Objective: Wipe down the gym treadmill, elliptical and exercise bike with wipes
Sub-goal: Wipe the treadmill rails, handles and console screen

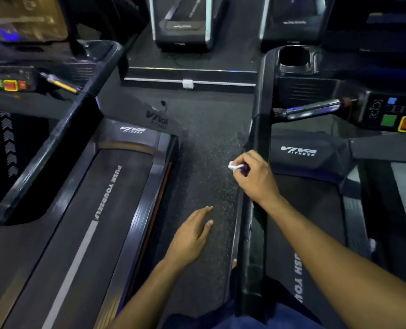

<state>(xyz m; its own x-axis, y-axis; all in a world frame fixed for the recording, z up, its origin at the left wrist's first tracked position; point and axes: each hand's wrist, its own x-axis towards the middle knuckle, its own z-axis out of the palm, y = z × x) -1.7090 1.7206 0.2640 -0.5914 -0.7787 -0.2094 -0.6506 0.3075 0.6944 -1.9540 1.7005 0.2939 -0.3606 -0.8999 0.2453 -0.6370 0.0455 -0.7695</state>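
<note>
Standing in the speckled floor aisle between two treadmills. Gripping a white wipe in the right hand against the right treadmill's side rail. Hovering the left hand slack-fingered over the floor, well below the wipe.

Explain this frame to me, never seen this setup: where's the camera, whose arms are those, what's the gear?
There is no robot here. The single picture comes from a wide-angle camera on a person's head, looking forward and down at their own bare arms. They stand on a speckled floor between two treadmills. The right hand is curled round a white wipe, held against the dark side handrail of the right treadmill. The left hand hangs open over the floor, holding nothing. The left treadmill has "PUSH YOURSELF" printed on its belt. More machines stand on a raised platform beyond.
</note>
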